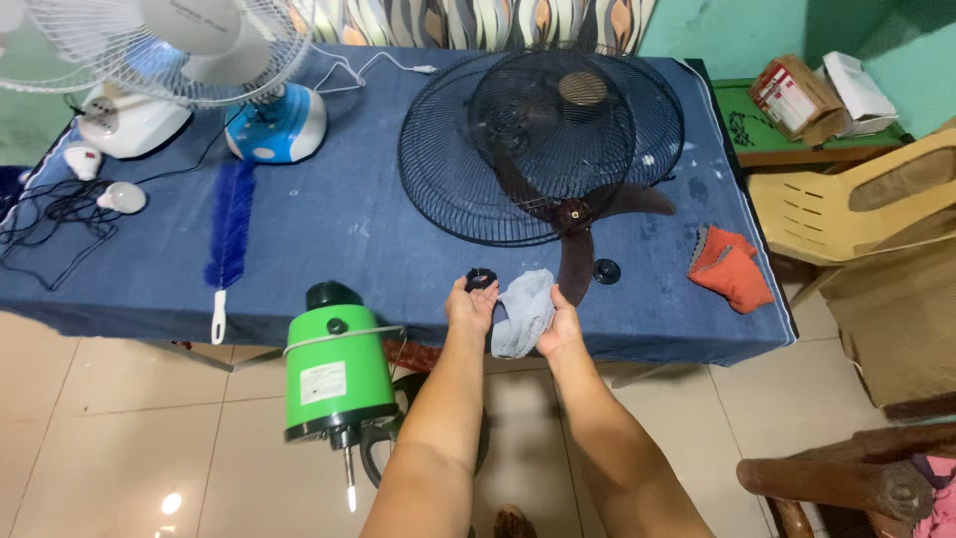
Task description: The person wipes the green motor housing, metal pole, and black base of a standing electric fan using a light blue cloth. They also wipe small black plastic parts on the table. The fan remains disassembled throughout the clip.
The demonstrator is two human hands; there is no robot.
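Location: a home room used as a fan repair area. Indicators: table (349, 219) under blue cloth with dismantled fan grilles (543, 139), a white fan (169, 50), tiled floor (129, 438), plastic chair (846, 199).

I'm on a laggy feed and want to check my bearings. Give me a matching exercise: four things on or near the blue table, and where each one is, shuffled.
Things:
1. small black ring cap
2. pale blue-grey cloth
3. blue feather duster
4. orange cloth

Places:
A. lying on the table's right side, near the yellow plastic chair
B. held in the right hand
C. lying on the table's left part, below the blue and white fan base
D. held in the fingers of the left hand

Pairs: 1-D, 2-B, 3-C, 4-A
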